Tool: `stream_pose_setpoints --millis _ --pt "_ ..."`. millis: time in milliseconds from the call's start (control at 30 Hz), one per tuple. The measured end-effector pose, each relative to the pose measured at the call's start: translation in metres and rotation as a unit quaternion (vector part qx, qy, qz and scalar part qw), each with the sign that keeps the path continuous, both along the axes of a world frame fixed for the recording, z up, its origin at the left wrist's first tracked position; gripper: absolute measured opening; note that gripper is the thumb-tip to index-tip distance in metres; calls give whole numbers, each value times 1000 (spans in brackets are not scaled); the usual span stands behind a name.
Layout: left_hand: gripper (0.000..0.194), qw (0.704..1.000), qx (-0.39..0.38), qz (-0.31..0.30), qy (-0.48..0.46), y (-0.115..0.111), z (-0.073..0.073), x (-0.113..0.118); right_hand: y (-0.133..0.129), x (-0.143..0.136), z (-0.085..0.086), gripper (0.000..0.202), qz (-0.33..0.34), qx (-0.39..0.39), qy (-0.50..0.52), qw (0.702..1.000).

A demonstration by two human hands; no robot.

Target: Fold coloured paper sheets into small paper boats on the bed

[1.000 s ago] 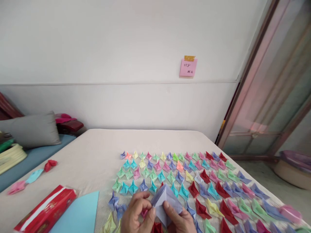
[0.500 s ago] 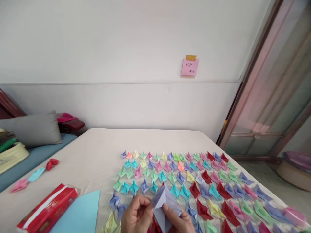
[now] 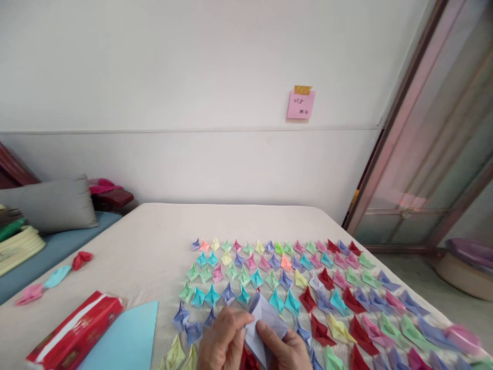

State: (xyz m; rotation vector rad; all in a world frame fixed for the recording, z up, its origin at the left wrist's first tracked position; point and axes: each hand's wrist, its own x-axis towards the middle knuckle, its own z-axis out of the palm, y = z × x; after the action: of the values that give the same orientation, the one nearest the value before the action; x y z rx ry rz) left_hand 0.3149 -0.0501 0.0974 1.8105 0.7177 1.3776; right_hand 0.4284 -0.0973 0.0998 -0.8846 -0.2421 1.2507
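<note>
A pale lavender sheet of folding paper [image 3: 256, 326], creased into a diamond-like shape, is held up at the bottom middle of the view. My right hand [image 3: 287, 347] grips it, thumb pressed on its front face. At the paper's left edge is my left hand [image 3: 225, 336], its fingers bent and closed there; the fingertips touch or pinch that edge. Rows of small folded paper boats [image 3: 275, 280] in many colours lie on the table around and behind my hands. Some boats beneath the hands are hidden.
A red tissue pack [image 3: 77, 329] and a light blue sheet [image 3: 123, 336] lie at left. Beyond them are three small folded papers [image 3: 57, 276]. A grey pillow [image 3: 50, 205] sits on the blue seat. A pink note [image 3: 300, 105] is taped to the wall. A basin [image 3: 468, 267] stands right.
My left hand has shifted a little to the right, its fingers turning over at the paper's left edge. The lavender paper has tilted slightly; my right hand keeps its hold.
</note>
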Motion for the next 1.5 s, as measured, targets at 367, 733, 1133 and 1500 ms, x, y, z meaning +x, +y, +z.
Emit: stream_pose_setpoints --millis 367,733,1133,1500 --pt "17 997 -54 -56 18 5 15 -11 0 5 2 27 30 44 7 999" --pt "19 990 -137 -23 6 4 21 -11 -1 0 5 26 67 72 13 995" --pt "15 990 -143 16 2 7 23 -16 1 0 12 40 55 87 23 994" --pt "27 997 54 8 54 -3 -10 7 -1 3 5 28 -12 11 80 997"
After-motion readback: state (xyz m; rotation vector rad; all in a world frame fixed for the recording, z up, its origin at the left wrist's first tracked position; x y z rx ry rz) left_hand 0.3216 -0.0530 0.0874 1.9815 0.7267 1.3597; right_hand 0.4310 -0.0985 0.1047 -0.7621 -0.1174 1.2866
